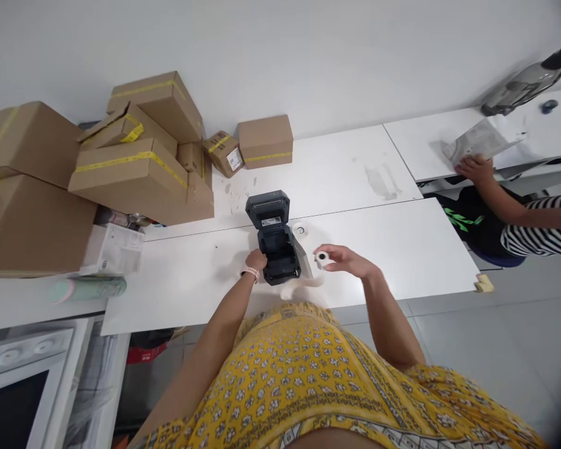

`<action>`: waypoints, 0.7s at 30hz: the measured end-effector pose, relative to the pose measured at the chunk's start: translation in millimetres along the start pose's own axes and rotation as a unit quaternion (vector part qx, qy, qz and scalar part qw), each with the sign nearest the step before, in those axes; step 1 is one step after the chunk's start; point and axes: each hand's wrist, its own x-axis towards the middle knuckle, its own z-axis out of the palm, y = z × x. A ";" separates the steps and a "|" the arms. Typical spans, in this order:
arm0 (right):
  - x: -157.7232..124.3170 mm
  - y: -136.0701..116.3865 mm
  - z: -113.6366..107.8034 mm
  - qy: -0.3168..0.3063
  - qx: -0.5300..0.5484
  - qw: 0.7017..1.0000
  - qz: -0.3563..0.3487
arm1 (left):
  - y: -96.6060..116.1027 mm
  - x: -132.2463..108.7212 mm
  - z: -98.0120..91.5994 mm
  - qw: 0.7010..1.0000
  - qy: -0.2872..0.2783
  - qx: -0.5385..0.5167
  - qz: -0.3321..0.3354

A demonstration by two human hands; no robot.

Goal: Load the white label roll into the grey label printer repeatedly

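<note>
A dark label printer [281, 249] stands on the white table with its lid [268, 209] raised and its inner bay exposed. My left hand [256, 260] rests against the printer's left side, its fingers partly hidden at the edge. In my right hand [340, 258], a small white label roll [322, 259] is gripped between thumb and fingers, just right of the printer. A loose pale strip [301, 285] curls on the table below it. Another white roll [300, 231] lies beside the printer, near the lid hinge.
Taped cardboard boxes [130, 168] are stacked at the left, with smaller boxes [265, 140] by the wall. A green bottle [88, 289] lies at left. At right, a co-worker's hand [475, 168] touches a grey-white packet [481, 140]; a clear bottle [526, 87] stands behind.
</note>
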 end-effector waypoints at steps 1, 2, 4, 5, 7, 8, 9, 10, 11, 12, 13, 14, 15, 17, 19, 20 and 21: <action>-18.6 4.0 -10.2 0.027 -0.002 0.999 0.021 | -0.8 0.9 0.5 1.000 0.000 0.001 0.001; -33.4 11.8 -19.7 0.051 -0.008 0.998 0.041 | -1.5 2.1 1.1 1.000 0.000 0.003 0.000; -50.1 37.6 -35.1 0.089 -0.028 0.992 0.081 | -3.0 5.5 2.9 1.000 0.001 0.008 -0.003; -52.0 54.0 -40.0 0.108 -0.041 0.989 0.095 | -3.7 7.4 4.0 1.000 0.001 0.010 -0.006; -43.6 88.7 -43.0 0.153 -0.075 0.980 0.106 | -4.8 11.3 6.2 1.000 0.000 0.014 -0.011; -34.5 104.7 -41.0 0.178 -0.101 0.973 0.104 | -5.3 13.1 7.3 1.000 0.000 0.017 -0.014; -22.8 118.7 -37.2 0.205 -0.130 0.965 0.099 | -5.8 14.7 8.3 1.000 -0.001 0.019 -0.017; -9.3 130.4 -31.8 0.221 -0.161 0.957 0.097 | -6.3 16.0 9.2 1.000 -0.001 0.021 -0.020; 5.1 139.7 -25.6 0.239 -0.190 0.947 0.095 | -6.8 17.1 9.9 0.999 -0.001 0.024 -0.022; 19.7 146.7 -19.2 0.250 -0.206 0.941 0.095 | -7.3 17.9 10.6 0.999 -0.001 0.026 -0.025; 34.0 151.9 -13.0 0.258 -0.217 0.937 0.096 | -7.7 18.4 11.1 0.999 -0.001 0.028 -0.026; 47.4 155.7 -7.5 0.266 -0.226 0.932 0.098 | -8.0 18.6 11.5 0.999 0.000 0.029 -0.027; 59.5 158.5 -2.8 0.271 -0.232 0.929 0.101 | -8.2 18.6 11.7 0.999 0.000 0.030 -0.028; 78.9 162.5 3.9 0.282 -0.246 0.920 0.112 | -8.0 17.9 11.4 0.999 -0.002 0.029 -0.028; 91.0 165.5 7.7 0.292 -0.256 0.913 0.128 | -6.9 16.5 10.4 0.999 -0.005 0.026 -0.032; 94.2 166.7 8.8 0.294 -0.258 0.910 0.135 | -6.1 15.6 9.8 0.999 -0.007 0.025 -0.037; 95.5 167.6 9.3 0.294 -0.259 0.910 0.139 | -5.2 14.8 9.0 0.999 -0.008 0.024 -0.042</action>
